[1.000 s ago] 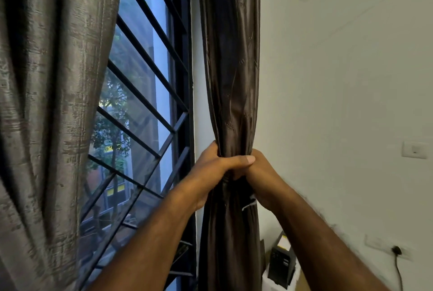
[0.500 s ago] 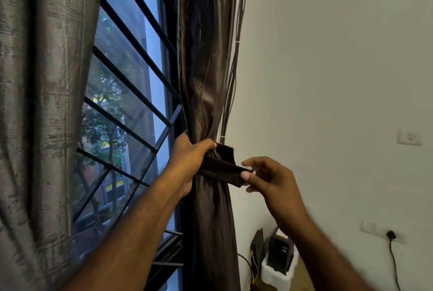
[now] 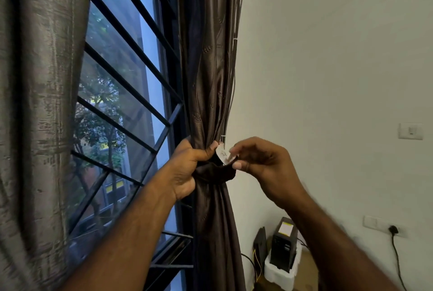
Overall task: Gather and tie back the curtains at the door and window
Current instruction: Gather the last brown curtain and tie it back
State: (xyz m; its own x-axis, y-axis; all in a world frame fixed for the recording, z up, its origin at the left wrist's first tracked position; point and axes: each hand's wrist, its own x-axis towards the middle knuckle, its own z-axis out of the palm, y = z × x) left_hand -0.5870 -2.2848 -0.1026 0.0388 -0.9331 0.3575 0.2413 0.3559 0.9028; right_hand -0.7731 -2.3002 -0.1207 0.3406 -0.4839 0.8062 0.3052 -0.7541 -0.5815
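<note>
A dark brown curtain (image 3: 208, 84) hangs gathered into a bunch at the right side of the window. My left hand (image 3: 187, 168) grips the bunch at its narrowest point. A dark brown tieback band (image 3: 216, 173) wraps around the front of the bunch just below my left thumb. My right hand (image 3: 260, 164) pinches the band's free end, where a pale patch (image 3: 223, 154) faces me. Thin cords (image 3: 234, 61) run down the curtain's right edge. A second, grey curtain (image 3: 39, 115) hangs loose at the far left.
The window has a black metal grille (image 3: 131, 84) with trees outside. A white wall (image 3: 328, 79) carries a switch (image 3: 411, 130) and a socket with a plugged cable (image 3: 393, 229). On the floor to the right, a black device (image 3: 283, 243) stands in a white foam block.
The band, held out sideways half a second ago, now lies around the curtain's front. My right hand has come in closer to my left hand with the band's end turned up.
</note>
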